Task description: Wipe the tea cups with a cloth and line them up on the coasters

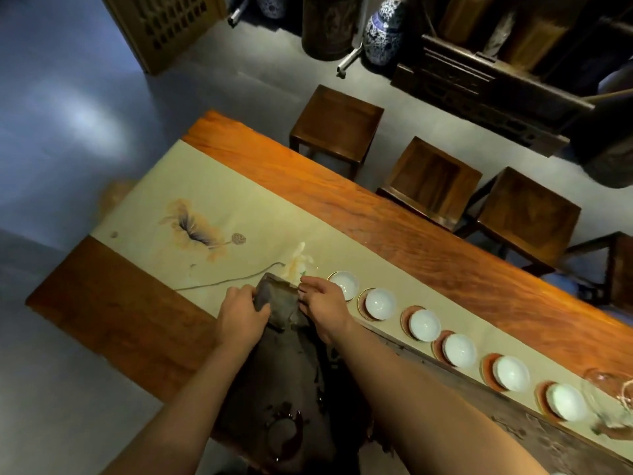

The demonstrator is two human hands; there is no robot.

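Several white tea cups stand in a diagonal row on round reddish coasters along the pale table runner (239,186), from the nearest-left cup (344,284) down to the last cup (567,402) at the right. A coaster's rim (406,318) shows beside the third cup (424,325). My left hand (241,311) and my right hand (320,299) both pinch a grey-brown cloth (279,303) at the far end of a dark stone tea tray (274,389), just left of the first cup.
The long orange wooden table (428,234) runs diagonally. Three dark wooden stools (337,123) stand along its far side. A glass vessel (613,399) sits at the right edge beyond the last cup. Blue-and-white jars (383,32) and carved furniture stand at the back.
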